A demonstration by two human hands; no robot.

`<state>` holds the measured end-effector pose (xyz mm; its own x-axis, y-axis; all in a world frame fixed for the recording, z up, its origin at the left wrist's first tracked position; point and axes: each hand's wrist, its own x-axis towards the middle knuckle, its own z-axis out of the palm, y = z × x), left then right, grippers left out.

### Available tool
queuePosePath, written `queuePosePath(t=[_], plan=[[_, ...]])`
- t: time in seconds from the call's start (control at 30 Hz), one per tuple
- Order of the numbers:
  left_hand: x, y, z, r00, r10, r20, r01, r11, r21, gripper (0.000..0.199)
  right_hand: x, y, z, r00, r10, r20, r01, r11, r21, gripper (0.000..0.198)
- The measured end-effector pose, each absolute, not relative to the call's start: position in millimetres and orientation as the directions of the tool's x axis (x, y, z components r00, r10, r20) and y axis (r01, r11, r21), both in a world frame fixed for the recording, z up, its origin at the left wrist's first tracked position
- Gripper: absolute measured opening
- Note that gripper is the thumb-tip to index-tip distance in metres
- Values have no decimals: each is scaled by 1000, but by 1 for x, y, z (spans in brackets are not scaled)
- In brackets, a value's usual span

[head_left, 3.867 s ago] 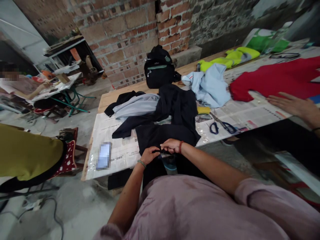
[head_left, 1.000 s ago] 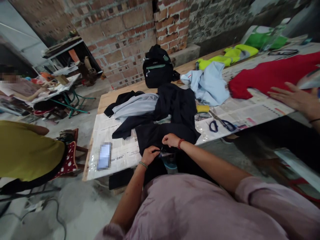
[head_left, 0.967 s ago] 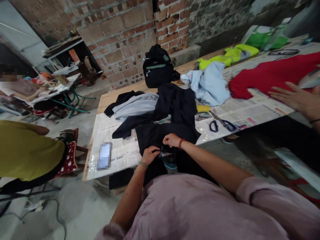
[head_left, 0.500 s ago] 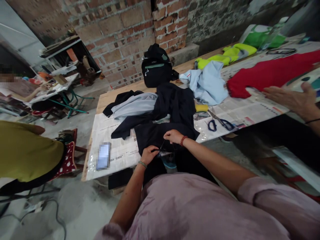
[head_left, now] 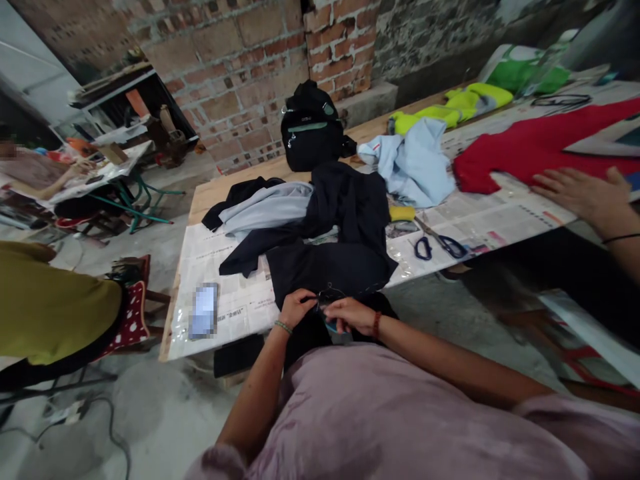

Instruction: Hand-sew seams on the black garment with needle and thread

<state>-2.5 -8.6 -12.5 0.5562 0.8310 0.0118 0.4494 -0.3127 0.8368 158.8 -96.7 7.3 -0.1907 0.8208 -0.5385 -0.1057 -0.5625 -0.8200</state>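
Observation:
The dark garment lies over the table's front edge, with pale stitches along its near hem. My left hand is closed in a pinch on that hem. Close beside it on the right, my right hand has its thumb and forefinger pressed together at the hem; what they hold is too small to make out. A loose loop of thin pale thread lies on the cloth just above the fingers. To the right of the garment are scissors with dark blue handles and a yellow roll.
A phone lies at the table's left end. Behind the garment stands a black backpack, with light blue cloth to its right. Another person's hand rests by red cloth. Someone in olive sits at left.
My right hand has come down from above the hem to beside my left hand, and the thread now lies slack. The other person's hand has lowered and flattened at the red cloth.

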Motion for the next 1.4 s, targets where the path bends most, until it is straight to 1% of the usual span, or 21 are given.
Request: queuePosePath(t=[0.07,0.13,0.2,0.23,0.27,0.3,0.37,0.4,0.43,0.47,0.5,0.53,0.57,0.6,0.63,0.73,0.83,0.97,1.07,1.23,1.4], plan=[[-3,-9,-13,569,822,26,440,-331,835,10,149,-95,3,-223,802,-554,-267,-597,-757,10],[-3,-9,-13,579,814,42,424,-344,838,10,139,-89,1,-204,801,-562,-380,-594,-709,7],[-4,-10,-13,584,810,55,410,-352,841,10,131,-85,-1,-143,800,-583,-432,-580,-690,6],[-4,-10,-13,585,809,61,406,-357,842,10,128,-85,-1,-123,795,-594,-419,-584,-695,6],[-4,-10,-13,590,805,65,402,-363,841,10,126,-85,-1,-128,789,-601,-372,-600,-709,8],[-4,-10,-12,597,799,69,399,-371,839,10,126,-87,-1,-161,784,-600,-289,-618,-731,10],[-5,-10,-12,614,786,74,395,-387,833,10,133,-90,1,-244,780,-576,-59,-604,-794,17],[-5,-10,-12,620,781,75,393,-392,832,10,138,-90,3,-245,794,-556,62,-559,-827,20],[-5,-9,-12,623,779,75,392,-394,831,10,146,-90,4,-203,833,-514,179,-485,-856,22],[-5,-9,-13,624,778,75,392,-395,831,11,154,-87,6,-126,890,-438,296,-388,-873,21],[-5,-9,-13,624,778,76,390,-395,832,11,162,-83,8,-42,943,-331,418,-284,-863,20],[-6,-8,-13,624,778,79,387,-396,833,11,170,-78,9,15,977,-211,537,-186,-823,17],[-6,-8,-14,623,778,84,383,-396,835,11,177,-73,10,31,993,-112,640,-106,-761,17],[-6,-8,-14,624,777,88,378,-398,836,12,182,-67,10,16,999,-49,718,-45,-694,20],[-6,-8,-14,626,775,92,372,-400,838,13,186,-61,10,-20,999,-29,773,-3,-634,25],[-6,-8,-14,636,766,96,364,-407,838,14,187,-49,7,-131,988,-86,853,68,-517,32],[-6,-9,-13,645,758,100,362,-418,833,14,183,-42,5,-176,978,-110,882,107,-459,25],[-6,-9,-13,643,759,97,369,-419,830,13,185,-39,8,-105,991,-87,893,55,-446,21],[-6,-9,-13,643,760,95,372,-418,829,13,192,-37,11,-28,997,-69,888,-7,-460,20],[-6,-9,-13,648,753,110,366,-435,823,13,201,-34,9,39,998,-54,886,-60,-459,21],[-6,-9,-14,647,755,103,372,-431,822,13,205,-32,5,66,996,-56,911,-83,-403,22]])
